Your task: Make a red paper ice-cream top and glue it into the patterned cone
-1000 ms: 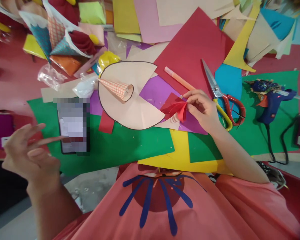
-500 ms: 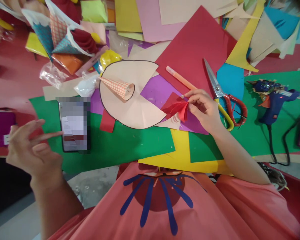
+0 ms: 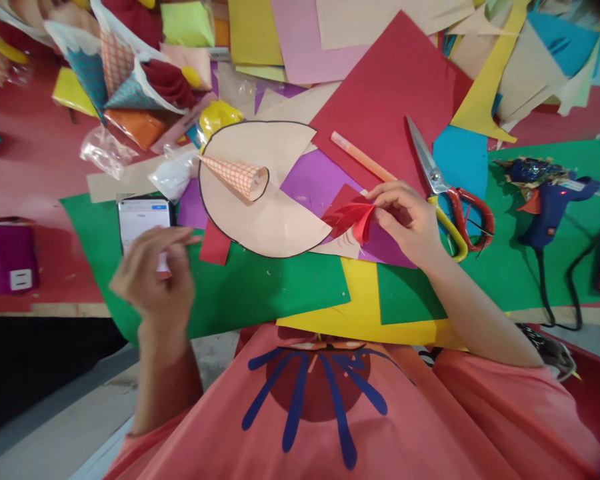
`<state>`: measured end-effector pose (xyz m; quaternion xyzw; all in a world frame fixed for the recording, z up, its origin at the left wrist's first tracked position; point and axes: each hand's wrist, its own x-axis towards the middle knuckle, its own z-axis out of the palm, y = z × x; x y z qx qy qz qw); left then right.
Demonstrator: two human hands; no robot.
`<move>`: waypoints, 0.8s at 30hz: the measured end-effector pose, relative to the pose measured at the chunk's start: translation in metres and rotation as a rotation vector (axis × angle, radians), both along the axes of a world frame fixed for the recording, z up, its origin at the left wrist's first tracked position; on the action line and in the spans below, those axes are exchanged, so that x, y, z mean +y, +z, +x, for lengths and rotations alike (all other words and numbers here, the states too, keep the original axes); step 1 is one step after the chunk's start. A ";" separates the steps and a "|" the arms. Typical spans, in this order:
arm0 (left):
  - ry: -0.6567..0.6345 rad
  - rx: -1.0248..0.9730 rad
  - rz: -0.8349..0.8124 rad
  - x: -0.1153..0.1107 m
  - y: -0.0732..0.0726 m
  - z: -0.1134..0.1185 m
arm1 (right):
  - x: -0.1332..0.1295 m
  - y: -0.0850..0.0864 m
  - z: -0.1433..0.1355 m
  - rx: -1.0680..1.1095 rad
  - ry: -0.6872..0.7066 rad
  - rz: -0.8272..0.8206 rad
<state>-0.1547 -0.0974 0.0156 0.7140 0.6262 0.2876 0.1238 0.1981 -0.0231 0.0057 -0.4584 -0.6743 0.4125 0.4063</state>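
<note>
My left hand (image 3: 157,277) hovers over a smartphone (image 3: 143,217) with a lit screen and hides its lower part. Its fingers are partly bent and apart, somewhat blurred, and hold nothing. Between the fingertips of my right hand (image 3: 407,217) is a folded red paper (image 3: 361,223), its strips fanned out over a purple sheet (image 3: 307,180). To the left of that paper lies a large pale paper disc (image 3: 275,230) with a wedge cut out and a black outline. A small checked paper cone (image 3: 235,177) rests on the disc.
Scissors (image 3: 435,180) and an orange marker (image 3: 360,157) lie beyond my right hand. A blue glue gun (image 3: 553,207) with a cable is at the right. Filled paper cones (image 3: 125,73) and bagged clay (image 3: 187,23) stand at the upper left. Green sheets (image 3: 280,293) cover the near edge.
My left hand has swung right, from beside the phone to over its lower part. The phone screen shows a different page. My right hand stays nearly still with the red paper.
</note>
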 end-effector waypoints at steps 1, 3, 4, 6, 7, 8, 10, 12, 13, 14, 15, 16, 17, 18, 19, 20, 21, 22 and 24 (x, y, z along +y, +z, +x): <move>-0.033 0.022 0.095 0.009 0.002 0.019 | 0.000 0.000 0.000 0.004 0.001 0.016; -0.218 0.057 0.193 0.028 0.007 0.058 | 0.000 -0.001 0.000 0.007 0.001 0.046; -0.300 0.077 0.165 0.037 0.010 0.076 | 0.001 -0.001 0.000 0.005 -0.001 0.060; -0.420 0.073 0.110 0.052 0.015 0.107 | 0.001 0.000 0.000 -0.012 -0.010 0.081; -0.457 0.055 0.082 0.058 0.016 0.119 | 0.001 0.001 0.000 -0.025 -0.017 0.090; -0.475 0.027 0.036 0.062 0.017 0.128 | 0.001 0.001 0.000 -0.041 -0.024 0.099; -0.519 -0.036 -0.034 0.069 0.015 0.141 | 0.001 0.003 -0.001 -0.069 -0.035 0.109; -0.560 -0.086 -0.077 0.073 0.011 0.147 | 0.000 0.003 -0.001 -0.084 -0.040 0.115; -0.578 -0.110 -0.090 0.075 0.008 0.148 | 0.000 0.003 -0.002 -0.088 -0.042 0.115; -0.592 -0.130 -0.096 0.077 0.005 0.149 | 0.000 0.004 -0.003 -0.091 -0.046 0.115; -0.599 -0.142 -0.098 0.079 0.002 0.149 | -0.001 0.004 -0.004 -0.093 -0.051 0.117; -0.601 -0.150 -0.096 0.080 -0.001 0.149 | -0.002 0.004 -0.005 -0.095 -0.055 0.116; -0.602 -0.156 -0.091 0.082 -0.003 0.149 | -0.002 0.005 -0.006 -0.096 -0.057 0.116; -0.603 -0.163 -0.087 0.083 -0.005 0.149 | -0.003 0.005 -0.008 -0.095 -0.057 0.115; -0.605 -0.172 -0.083 0.084 -0.006 0.149 | -0.003 0.006 -0.009 -0.090 -0.054 0.114; -0.610 -0.185 -0.079 0.084 -0.006 0.149 | -0.003 0.007 -0.011 -0.083 -0.049 0.113; -0.613 -0.198 -0.076 0.085 -0.006 0.149 | -0.003 0.008 -0.012 -0.077 -0.045 0.108; -0.611 -0.207 -0.076 0.086 -0.006 0.150 | -0.003 0.010 -0.012 -0.070 -0.042 0.102; -0.594 -0.216 -0.084 0.087 -0.004 0.152 | -0.001 0.012 -0.013 -0.063 -0.048 0.084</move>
